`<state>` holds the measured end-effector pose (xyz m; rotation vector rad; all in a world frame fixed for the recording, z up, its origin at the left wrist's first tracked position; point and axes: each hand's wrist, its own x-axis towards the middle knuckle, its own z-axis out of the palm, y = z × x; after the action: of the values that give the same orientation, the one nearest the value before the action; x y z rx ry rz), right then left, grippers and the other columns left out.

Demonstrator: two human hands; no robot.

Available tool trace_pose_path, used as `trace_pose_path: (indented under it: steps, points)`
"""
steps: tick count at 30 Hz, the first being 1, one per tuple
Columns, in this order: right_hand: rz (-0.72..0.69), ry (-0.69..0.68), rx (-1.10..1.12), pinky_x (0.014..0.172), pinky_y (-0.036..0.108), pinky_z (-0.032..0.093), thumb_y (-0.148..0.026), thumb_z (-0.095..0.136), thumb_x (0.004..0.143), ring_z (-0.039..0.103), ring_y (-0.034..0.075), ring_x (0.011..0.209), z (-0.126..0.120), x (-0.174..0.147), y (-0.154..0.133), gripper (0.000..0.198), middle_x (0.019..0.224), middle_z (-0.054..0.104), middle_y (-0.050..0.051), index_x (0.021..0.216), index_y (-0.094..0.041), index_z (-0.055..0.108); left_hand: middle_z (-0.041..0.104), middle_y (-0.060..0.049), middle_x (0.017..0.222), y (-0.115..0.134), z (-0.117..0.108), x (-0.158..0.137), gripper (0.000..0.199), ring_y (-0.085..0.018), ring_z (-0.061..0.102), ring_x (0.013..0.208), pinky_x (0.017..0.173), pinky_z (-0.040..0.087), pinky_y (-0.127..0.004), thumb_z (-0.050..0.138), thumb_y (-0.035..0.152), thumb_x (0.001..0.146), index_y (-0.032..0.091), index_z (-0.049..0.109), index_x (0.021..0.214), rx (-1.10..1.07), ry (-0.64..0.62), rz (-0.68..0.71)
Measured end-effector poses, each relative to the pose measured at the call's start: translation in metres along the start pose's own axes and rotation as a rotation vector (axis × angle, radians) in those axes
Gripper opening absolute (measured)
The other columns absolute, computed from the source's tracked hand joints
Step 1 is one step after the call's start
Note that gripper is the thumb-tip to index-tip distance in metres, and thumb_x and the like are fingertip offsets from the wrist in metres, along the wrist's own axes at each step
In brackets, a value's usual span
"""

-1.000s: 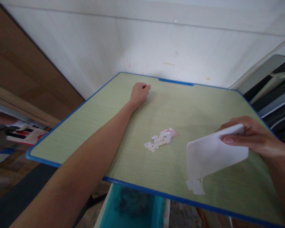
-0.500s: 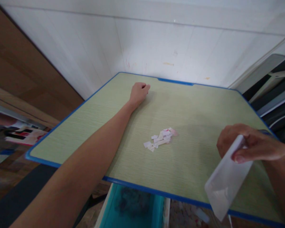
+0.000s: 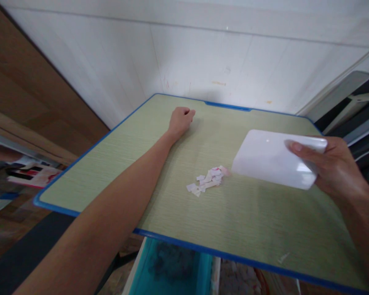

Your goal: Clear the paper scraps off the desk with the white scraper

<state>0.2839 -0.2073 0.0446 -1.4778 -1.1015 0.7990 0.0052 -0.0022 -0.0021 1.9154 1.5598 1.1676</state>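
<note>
My right hand (image 3: pixel 335 164) grips a glossy white plastic scraper (image 3: pixel 269 159) by its thicker right edge, thumb across the face. The scraper is tilted above the table, its left end beside a small heap of paper scraps (image 3: pixel 210 178). Those scraps are white and pinkish, lying on the pale green tabletop (image 3: pixel 233 221). Toward the far edge, my left hand (image 3: pixel 181 121) rests on the tabletop, its fingers curled closed and nothing visible in them.
A blue rim (image 3: pixel 184 243) borders the table. Below its near edge stands a turquoise bin (image 3: pixel 203 270) with dark fluffy matter inside. A white wall (image 3: pixel 203 53) rises behind, and cardboard (image 3: pixel 33 90) leans at the left. A small clear scrap (image 3: pixel 283 257) lies near the front.
My right hand has swung the scraper from beyond the near right edge up and leftward over the table, turning its broad face into view. My left hand and the scraps have stayed put.
</note>
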Motion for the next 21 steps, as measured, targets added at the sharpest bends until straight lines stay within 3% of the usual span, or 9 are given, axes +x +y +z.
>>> trace_pose_path:
  steps: [6,12,16,18,21]
  points:
    - [0.012,-0.059,-0.017,0.033,0.02,0.033,-0.05,0.093,0.055,0.049,0.009,0.038,-0.003,-0.001,-0.003,0.033,0.048,0.063,-0.002,0.062,-0.022,0.078,0.036,0.002,0.051,0.002,-0.001,-0.001,0.034,-0.011,0.036,0.058,0.062,0.027,-0.03,0.046,0.029,0.084,0.02,0.042,0.051,0.012,-0.011,-0.013]
    - [0.214,-0.545,-0.176,0.032,0.021,0.033,-0.05,0.09,0.056,0.051,0.012,0.035,-0.032,0.001,-0.005,0.035,0.042,0.058,0.0,0.05,-0.021,0.071,0.035,0.002,0.052,0.002,-0.001,-0.002,0.034,-0.011,0.038,0.06,0.064,0.03,-0.03,0.045,0.029,0.085,0.02,0.042,0.052,0.039,-0.001,-0.008]
    - [0.287,-0.595,-0.271,0.034,0.022,0.04,-0.048,0.092,0.048,0.056,0.015,0.038,-0.044,0.006,-0.002,0.03,0.045,0.063,0.001,0.054,-0.024,0.075,0.038,0.001,0.054,0.002,-0.001,-0.001,0.032,-0.012,0.04,0.063,0.066,0.032,-0.029,0.045,0.03,0.085,0.02,0.044,0.054,0.045,-0.008,-0.006]
    - [0.274,-0.621,-0.303,0.035,0.023,0.043,-0.044,0.093,0.045,0.059,0.017,0.039,-0.047,0.009,-0.001,0.027,0.048,0.067,0.003,0.058,-0.025,0.078,0.039,0.0,0.055,0.002,-0.001,-0.001,0.031,-0.013,0.04,0.064,0.066,0.032,-0.029,0.045,0.031,0.084,0.021,0.044,0.055,0.041,-0.009,-0.01]
    - [0.133,-0.706,-0.292,0.038,0.028,0.048,-0.044,0.092,0.043,0.063,0.021,0.041,-0.049,0.01,-0.001,0.027,0.05,0.07,0.008,0.054,-0.023,0.079,0.039,0.0,0.055,0.001,-0.001,-0.001,0.029,-0.013,0.041,0.065,0.066,0.033,-0.029,0.045,0.03,0.083,0.021,0.044,0.055,0.032,-0.011,-0.018]
